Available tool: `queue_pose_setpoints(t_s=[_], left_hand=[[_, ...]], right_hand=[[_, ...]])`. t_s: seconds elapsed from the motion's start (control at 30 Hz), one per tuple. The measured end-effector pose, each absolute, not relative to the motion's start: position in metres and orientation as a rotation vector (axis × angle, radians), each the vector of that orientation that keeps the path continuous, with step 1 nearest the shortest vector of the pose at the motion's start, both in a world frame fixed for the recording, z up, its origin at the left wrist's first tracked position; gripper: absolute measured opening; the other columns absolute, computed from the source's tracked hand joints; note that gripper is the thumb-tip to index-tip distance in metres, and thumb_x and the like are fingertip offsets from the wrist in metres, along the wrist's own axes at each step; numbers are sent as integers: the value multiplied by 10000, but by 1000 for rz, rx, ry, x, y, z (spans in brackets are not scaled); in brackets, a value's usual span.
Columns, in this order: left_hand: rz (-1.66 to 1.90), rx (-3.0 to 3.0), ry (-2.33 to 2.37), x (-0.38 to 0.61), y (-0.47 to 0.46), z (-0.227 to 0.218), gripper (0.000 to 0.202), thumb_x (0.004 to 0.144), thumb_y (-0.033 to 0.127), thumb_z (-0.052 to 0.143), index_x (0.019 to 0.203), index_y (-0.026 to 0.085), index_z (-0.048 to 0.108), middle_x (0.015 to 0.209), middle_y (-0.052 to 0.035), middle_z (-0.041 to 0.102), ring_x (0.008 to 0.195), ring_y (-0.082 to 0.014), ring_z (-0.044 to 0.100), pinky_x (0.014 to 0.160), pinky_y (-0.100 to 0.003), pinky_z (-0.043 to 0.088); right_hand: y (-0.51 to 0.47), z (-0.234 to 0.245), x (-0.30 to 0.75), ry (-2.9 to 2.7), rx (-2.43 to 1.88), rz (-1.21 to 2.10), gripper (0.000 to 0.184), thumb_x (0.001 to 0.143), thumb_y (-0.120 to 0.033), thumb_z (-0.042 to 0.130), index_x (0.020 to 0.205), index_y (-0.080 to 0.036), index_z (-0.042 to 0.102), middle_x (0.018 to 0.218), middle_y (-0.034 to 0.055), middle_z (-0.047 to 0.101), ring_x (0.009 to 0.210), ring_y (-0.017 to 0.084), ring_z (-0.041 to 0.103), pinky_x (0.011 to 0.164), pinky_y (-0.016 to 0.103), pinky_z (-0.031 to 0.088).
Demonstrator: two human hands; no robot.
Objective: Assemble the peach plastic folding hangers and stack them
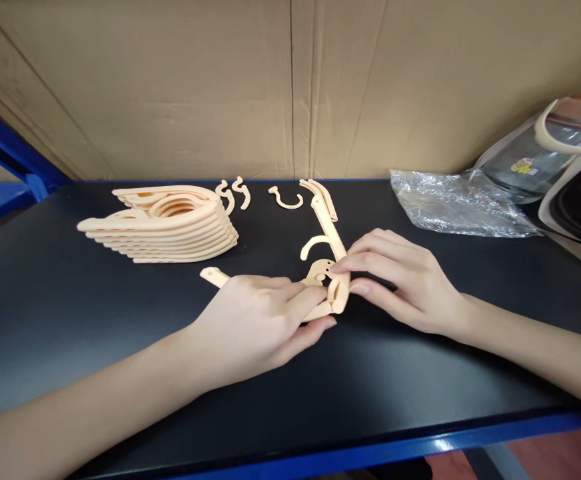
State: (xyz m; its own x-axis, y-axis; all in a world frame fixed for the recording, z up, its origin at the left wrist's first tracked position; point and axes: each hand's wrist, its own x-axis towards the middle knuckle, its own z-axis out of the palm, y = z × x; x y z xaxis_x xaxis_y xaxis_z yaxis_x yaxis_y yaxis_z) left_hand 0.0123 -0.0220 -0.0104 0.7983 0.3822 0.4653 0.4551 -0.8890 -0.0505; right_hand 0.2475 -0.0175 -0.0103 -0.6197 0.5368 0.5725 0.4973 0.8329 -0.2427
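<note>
Both my hands grip one cream plastic folding hanger (pixel 331 230) low over the black table, a little right of centre. My left hand (pixel 265 317) is closed around its left arm, whose tip pokes out beyond the knuckles. The fingers and thumb of my right hand (pixel 400 277) pinch the other arm, which slants up and away. Between the hands part of the hanger's middle plate shows, with small holes in it; my left fingers cover the rest. A short curved prong juts left from the raised arm.
Folded hangers (pixel 185 233) are stacked at the left. Loose hooks (pixel 286 199) and slim curved pieces (pixel 326 199) lie along the back. A clear plastic bag (pixel 450 203) and a transparent bag with a cream rim (pixel 520 160) sit at the right. Cardboard (pixel 195 87) stands behind the table (pixel 120 393).
</note>
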Motion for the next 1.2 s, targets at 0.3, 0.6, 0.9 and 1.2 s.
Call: queue_pose_setpoints(t_s=[0.3,0.6,0.9,1.2], left_hand=[[-667,-2761,-611,11,-15,-6,170,962,225,511,1011,180,668,858,-13,688,800,-162,570,646,-255,461],[-811,-2685,-775,8,-8,-5,136,961,249,549,984,173,660,849,1,708,741,-143,594,609,-247,423],[-857,-2589,-901,6,-7,-6,234,978,368,517,912,195,660,832,19,727,674,-121,615,530,-235,366],[-821,-2565,-909,5,-4,-8,180,952,344,564,897,195,649,825,23,697,706,-144,607,535,-259,384]], right_hand=[[-10,-17,251,-2115,-1027,290,55,945,-195,518,936,-209,571,848,11,528,674,126,503,615,278,441],[-12,-15,250,-2275,-852,380,221,937,-131,461,969,-204,667,1067,69,559,797,131,583,602,251,506],[-8,-19,251,-2401,-930,111,41,874,-217,635,903,-215,663,1282,116,494,1132,266,541,917,474,493],[-6,-18,255,-2257,-930,458,152,842,-380,702,920,-252,719,1303,76,499,1215,257,501,977,436,476]])
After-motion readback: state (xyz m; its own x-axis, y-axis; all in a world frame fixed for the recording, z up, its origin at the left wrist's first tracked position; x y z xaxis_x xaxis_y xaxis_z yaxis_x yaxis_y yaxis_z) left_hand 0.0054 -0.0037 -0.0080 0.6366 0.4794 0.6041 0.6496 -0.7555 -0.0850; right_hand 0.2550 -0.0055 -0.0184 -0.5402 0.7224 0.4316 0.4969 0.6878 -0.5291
